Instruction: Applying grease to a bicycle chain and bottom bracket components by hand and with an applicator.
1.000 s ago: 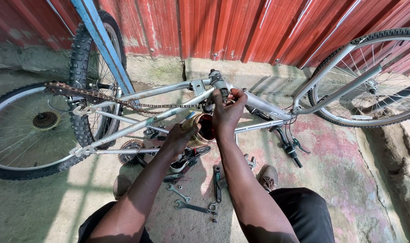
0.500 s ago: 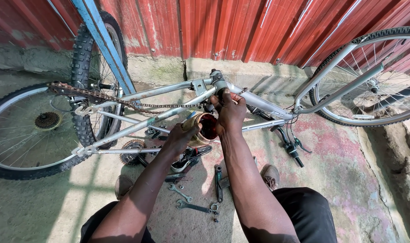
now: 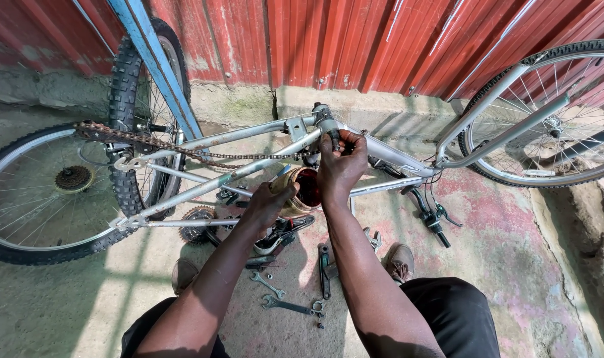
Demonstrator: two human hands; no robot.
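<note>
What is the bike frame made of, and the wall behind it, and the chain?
The bike frame looks like metal tubing with a dull silver finish, scuffed in places. The wall looks like ridged sheet metal painted red, with faded patches. The chain looks like steel links, brownish, perhaps from rust or old grease. The right hand grips the frame; the left hand touches a small round tin, probably metal.
</note>
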